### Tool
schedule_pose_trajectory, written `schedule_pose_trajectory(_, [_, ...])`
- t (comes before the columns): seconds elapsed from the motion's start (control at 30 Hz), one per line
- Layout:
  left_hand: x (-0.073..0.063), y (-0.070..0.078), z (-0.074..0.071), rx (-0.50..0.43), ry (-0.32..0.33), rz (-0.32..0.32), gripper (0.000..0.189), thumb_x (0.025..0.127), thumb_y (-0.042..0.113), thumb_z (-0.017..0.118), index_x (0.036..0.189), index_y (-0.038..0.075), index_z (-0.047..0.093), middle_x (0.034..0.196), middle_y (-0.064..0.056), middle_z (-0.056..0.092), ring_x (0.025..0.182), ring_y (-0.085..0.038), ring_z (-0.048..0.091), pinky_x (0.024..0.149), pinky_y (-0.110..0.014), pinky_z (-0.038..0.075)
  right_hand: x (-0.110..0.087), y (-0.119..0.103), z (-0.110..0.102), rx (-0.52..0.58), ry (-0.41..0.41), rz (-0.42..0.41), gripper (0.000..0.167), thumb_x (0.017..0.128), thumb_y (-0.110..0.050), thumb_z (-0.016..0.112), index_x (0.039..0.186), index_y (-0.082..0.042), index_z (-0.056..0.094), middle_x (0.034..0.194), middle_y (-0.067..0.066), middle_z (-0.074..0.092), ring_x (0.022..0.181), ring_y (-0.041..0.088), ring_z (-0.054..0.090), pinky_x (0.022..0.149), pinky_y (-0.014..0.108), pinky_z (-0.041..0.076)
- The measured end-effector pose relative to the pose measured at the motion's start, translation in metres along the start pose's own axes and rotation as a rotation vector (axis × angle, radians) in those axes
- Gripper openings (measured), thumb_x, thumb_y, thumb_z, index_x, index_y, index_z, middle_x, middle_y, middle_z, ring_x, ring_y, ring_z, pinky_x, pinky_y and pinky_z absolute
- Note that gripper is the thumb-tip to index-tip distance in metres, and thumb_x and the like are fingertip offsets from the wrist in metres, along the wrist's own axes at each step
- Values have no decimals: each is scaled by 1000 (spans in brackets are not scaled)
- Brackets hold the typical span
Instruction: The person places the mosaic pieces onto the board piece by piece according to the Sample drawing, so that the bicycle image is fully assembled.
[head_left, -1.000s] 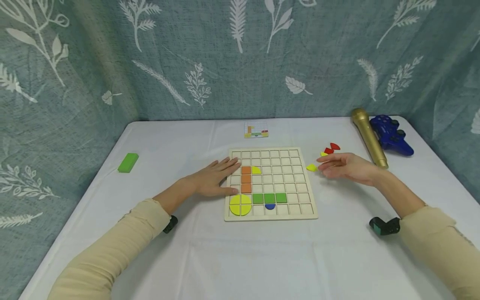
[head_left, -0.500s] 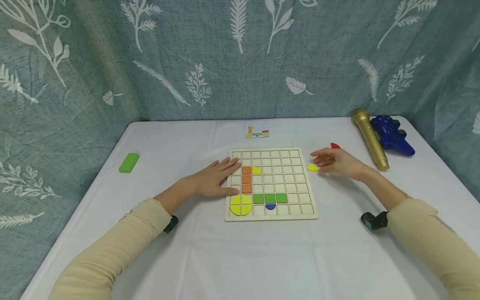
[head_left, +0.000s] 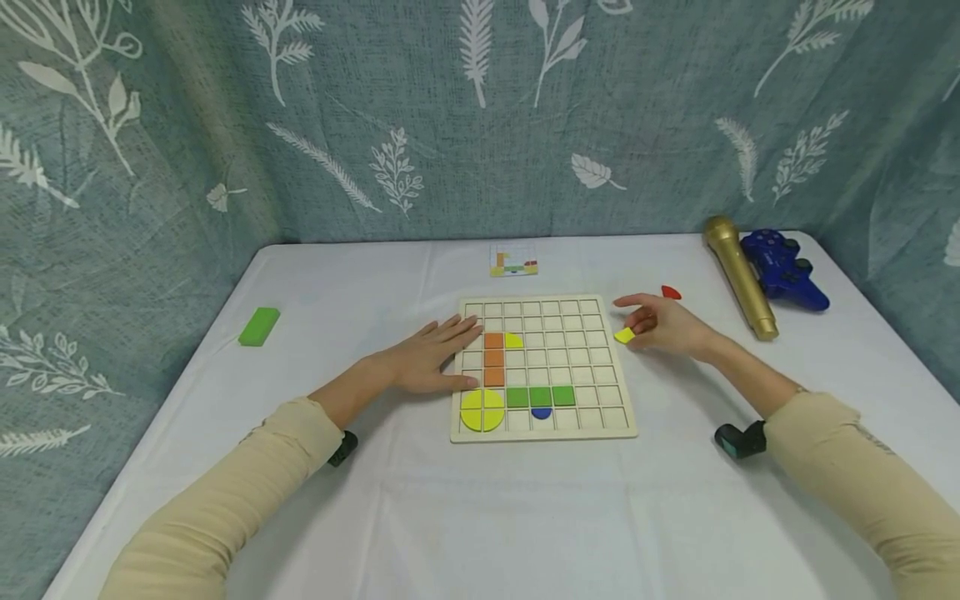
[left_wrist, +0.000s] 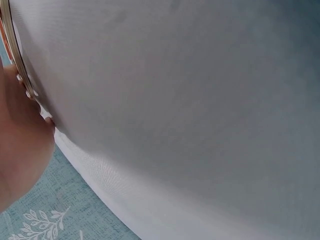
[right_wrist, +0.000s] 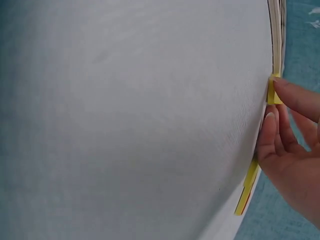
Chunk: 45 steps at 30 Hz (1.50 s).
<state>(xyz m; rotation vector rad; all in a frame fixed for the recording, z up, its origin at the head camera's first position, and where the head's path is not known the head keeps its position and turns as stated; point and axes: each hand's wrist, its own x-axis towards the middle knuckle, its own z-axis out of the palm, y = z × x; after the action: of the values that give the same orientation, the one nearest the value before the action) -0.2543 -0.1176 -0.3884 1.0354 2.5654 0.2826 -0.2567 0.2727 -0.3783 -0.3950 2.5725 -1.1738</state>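
My left hand [head_left: 431,357] rests flat with spread fingers on the left edge of the pale wooden grid board [head_left: 543,433]. Set in the board are orange squares [head_left: 493,357], green squares [head_left: 540,397], a yellow circle of quarter pieces [head_left: 482,410], a lone yellow quarter piece [head_left: 513,341] and a blue half-round piece [head_left: 541,412]. Just off the board's right side, my right hand [head_left: 663,327] pinches a yellow quarter-circle piece [head_left: 624,335] at the thumb tip, the index finger stretched out above. The right wrist view shows this yellow piece [right_wrist: 272,90] at the thumb, seen edge-on.
A small pattern card [head_left: 513,260] lies behind the board. One red piece [head_left: 671,292] lies beyond my right hand; yellow pieces [right_wrist: 250,175] are behind its fingers. A gold microphone [head_left: 738,275] and a blue game controller [head_left: 783,271] lie back right, a green block [head_left: 259,326] far left.
My right hand has moved left from beside the loose red and yellow pieces to the yellow piece near the board, now tilted in its pinch. My left hand has stayed put.
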Motion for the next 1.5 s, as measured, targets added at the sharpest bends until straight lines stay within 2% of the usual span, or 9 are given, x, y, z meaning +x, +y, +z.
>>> schedule_pose_trajectory(0.17, [1, -1, 2, -2, 1, 10, 87, 92, 63, 44, 155, 16, 6, 159, -3, -1, 144, -22, -6, 114, -45, 0, -3, 0, 1, -94, 28, -46, 45, 82, 4, 71, 124, 6, 57, 94, 13, 60, 82, 24, 54, 68, 22, 46])
schedule_pose_trajectory(0.27, [0, -1, 2, -5, 6, 13, 88, 92, 65, 43, 155, 15, 7, 159, -4, 0, 144, -23, -5, 114, -45, 0, -4, 0, 1, -109, 54, -55, 37, 83, 1, 72, 118, 5, 62, 91, 12, 62, 80, 23, 55, 65, 23, 47])
schedule_pose_trajectory(0.43, [1, -3, 3, -4, 5, 0, 90, 90, 67, 42, 155, 17, 6, 159, -3, -1, 144, -22, -5, 114, -45, -1, -9, -3, 5, -78, 93, -22, 26, 86, -2, 70, 111, 4, 66, 89, 10, 61, 75, 21, 58, 61, 24, 51])
schedule_pose_trajectory(0.6, [2, -3, 2, -5, 11, -2, 90, 90, 67, 43, 155, 16, 6, 159, -4, 0, 144, -23, -5, 114, -45, 0, -20, -9, 10, -35, 88, 17, 22, 89, -9, 68, 108, 3, 68, 86, 8, 66, 70, 21, 60, 62, 26, 53])
schedule_pose_trajectory(0.77, [2, -1, 1, -9, 6, -10, 89, 91, 65, 44, 155, 16, 7, 159, -3, 0, 144, -21, -6, 114, -43, -1, -31, -15, 15, 40, 54, 77, 29, 90, -16, 68, 112, 2, 65, 87, 8, 69, 74, 21, 63, 65, 28, 54])
schedule_pose_trajectory(1.0, [2, -1, 1, 8, -6, -16, 88, 91, 65, 43, 155, 18, 4, 159, -1, -3, 143, -20, -8, 114, -43, -3, -45, -22, 27, 179, -34, 145, 34, 89, -20, 70, 115, 2, 64, 89, 9, 71, 78, 21, 65, 68, 27, 54])
schedule_pose_trajectory(1.27, [2, -2, 2, 8, -1, -14, 88, 91, 65, 43, 155, 19, 5, 159, -1, -3, 143, -20, -8, 114, -43, -2, -59, -30, 44, 356, -150, 168, 25, 89, -4, 66, 111, 9, 62, 87, 13, 69, 75, 23, 67, 70, 32, 57])
schedule_pose_trajectory(1.5, [2, -2, 2, 5, 4, -8, 87, 92, 64, 43, 155, 19, 5, 159, -1, -3, 143, -20, -7, 114, -43, -2, -63, -37, 56, 332, -173, 177, 25, 86, -4, 70, 107, 7, 63, 80, 10, 66, 68, 20, 64, 65, 28, 56])
